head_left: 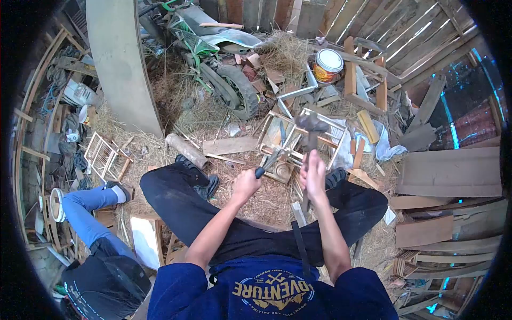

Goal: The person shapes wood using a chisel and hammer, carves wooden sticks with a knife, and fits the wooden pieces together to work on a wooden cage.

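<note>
My right hand point(316, 173) grips the handle of a hammer point(311, 127), whose dark, slightly blurred head is raised over a small wooden frame point(288, 146). My left hand point(247, 185) is closed around a black-handled metal tool point(271, 159); its exact kind is hard to make out. The tool's metal end points at the near part of the frame, and I cannot tell if it touches. The frame has thin slats and lies on the straw-covered ground between my feet. A round wooden piece point(282, 170) sits at its near edge.
Another person point(106, 266) sits at lower left. A slatted wooden frame point(106, 156), a log point(186, 151) and a plank point(230, 145) lie on the straw. Farther off are a green motorbike point(213, 69), a paint bucket point(327, 65) and scrap wood point(368, 80). Boards point(450, 173) line the right side.
</note>
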A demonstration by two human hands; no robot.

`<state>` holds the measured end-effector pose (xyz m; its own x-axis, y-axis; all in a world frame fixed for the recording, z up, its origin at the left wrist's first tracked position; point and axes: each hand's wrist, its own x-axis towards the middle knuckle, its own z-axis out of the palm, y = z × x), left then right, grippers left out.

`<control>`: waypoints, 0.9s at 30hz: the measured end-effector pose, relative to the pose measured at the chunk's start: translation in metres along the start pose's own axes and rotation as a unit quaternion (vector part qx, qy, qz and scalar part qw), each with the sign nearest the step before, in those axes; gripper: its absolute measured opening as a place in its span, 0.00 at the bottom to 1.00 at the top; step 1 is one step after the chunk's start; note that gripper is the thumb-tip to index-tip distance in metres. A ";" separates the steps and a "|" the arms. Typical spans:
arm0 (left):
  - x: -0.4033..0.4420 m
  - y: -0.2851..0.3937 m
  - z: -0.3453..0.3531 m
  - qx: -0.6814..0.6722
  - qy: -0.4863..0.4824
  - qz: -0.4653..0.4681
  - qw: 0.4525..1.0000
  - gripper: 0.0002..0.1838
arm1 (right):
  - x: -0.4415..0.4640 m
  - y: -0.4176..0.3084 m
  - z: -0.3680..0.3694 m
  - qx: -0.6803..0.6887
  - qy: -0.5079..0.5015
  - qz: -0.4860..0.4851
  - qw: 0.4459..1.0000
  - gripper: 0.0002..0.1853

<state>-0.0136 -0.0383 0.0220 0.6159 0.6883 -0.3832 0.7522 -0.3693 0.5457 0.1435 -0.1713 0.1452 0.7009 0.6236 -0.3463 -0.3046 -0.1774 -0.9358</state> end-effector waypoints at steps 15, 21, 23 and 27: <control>0.015 0.001 0.007 -0.071 -0.004 -0.013 0.997 0.15 | 0.072 0.145 -0.029 -0.218 0.072 -0.103 0.968 0.28; 0.023 -0.004 0.018 -0.039 0.022 -0.006 0.999 0.14 | 0.055 0.133 -0.034 -0.169 0.021 -0.051 0.984 0.25; 0.022 -0.005 0.024 -0.025 0.025 -0.010 0.999 0.14 | 0.047 0.105 -0.026 -0.147 0.016 -0.033 0.988 0.25; 0.023 -0.012 0.033 -0.038 0.018 0.000 0.999 0.15 | 0.036 0.039 -0.013 -0.120 0.012 -0.075 0.990 0.25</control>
<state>-0.0007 -0.0385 -0.0187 0.6059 0.7110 -0.3570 0.7318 -0.3219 0.6007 0.1656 -0.1656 0.0956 0.7422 0.6394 -0.2007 -0.0360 -0.2610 -0.9647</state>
